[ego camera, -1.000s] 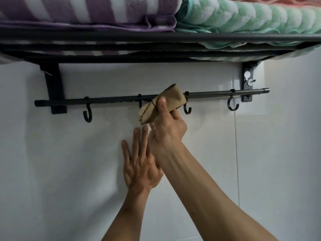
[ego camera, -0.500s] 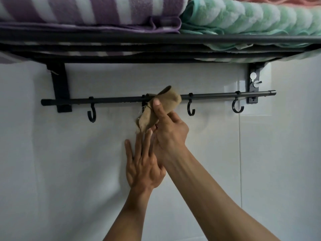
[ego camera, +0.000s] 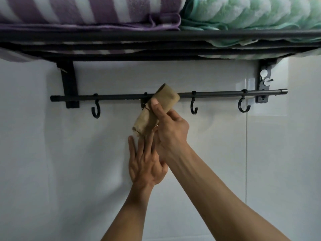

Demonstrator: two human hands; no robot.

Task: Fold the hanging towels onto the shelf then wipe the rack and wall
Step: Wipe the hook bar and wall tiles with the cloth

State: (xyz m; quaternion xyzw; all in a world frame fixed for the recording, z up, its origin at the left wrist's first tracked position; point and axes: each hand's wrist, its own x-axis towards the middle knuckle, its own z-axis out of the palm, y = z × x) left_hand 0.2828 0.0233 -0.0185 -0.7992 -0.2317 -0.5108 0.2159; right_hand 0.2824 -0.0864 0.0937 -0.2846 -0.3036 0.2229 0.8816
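A white tiled wall point(ego camera: 52, 171) fills the view. Mounted high on it, a black metal shelf point(ego camera: 156, 36) carries two folded towels: a purple-and-white striped towel point(ego camera: 78, 11) on the left, a mint-green towel point(ego camera: 251, 13) on the right. Below runs a black rail point(ego camera: 217, 93) with four hooks point(ego camera: 193, 108). The right hand point(ego camera: 171, 129) grips a folded tan cloth point(ego camera: 156, 112) against the rail's middle, thumb on top. The left hand point(ego camera: 145, 164) lies flat on the wall just beneath, fingers straight and close together.
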